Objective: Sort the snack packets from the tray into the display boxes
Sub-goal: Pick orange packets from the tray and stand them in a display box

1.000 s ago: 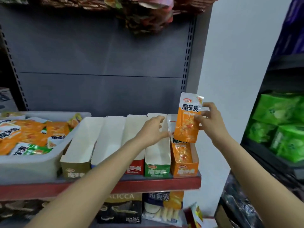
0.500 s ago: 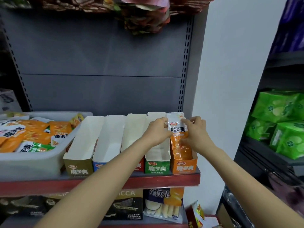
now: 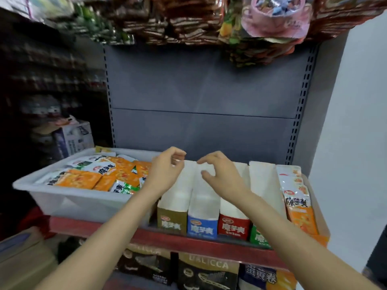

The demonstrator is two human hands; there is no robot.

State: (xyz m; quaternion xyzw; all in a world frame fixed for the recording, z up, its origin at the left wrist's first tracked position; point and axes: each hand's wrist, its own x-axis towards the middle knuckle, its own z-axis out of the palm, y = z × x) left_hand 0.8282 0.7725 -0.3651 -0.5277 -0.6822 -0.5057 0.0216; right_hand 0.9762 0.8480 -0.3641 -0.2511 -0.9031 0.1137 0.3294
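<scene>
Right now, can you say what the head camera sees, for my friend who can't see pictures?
Two empty hands, left hand and right hand, hover over a row of display boxes on a shop shelf. The orange box at the right end holds orange packets. A white tray on the left holds many more snack packets.

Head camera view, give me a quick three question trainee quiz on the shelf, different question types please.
1. True or false: the left hand and the right hand both hold a packet.
2. Which display box already holds packets? A) brown box B) blue box C) orange box
3. Fill in: the unsorted packets lie in the white ____ at the shelf's left.

Key: 1 false, both hands are empty above the boxes; 2 C; 3 tray.
</scene>
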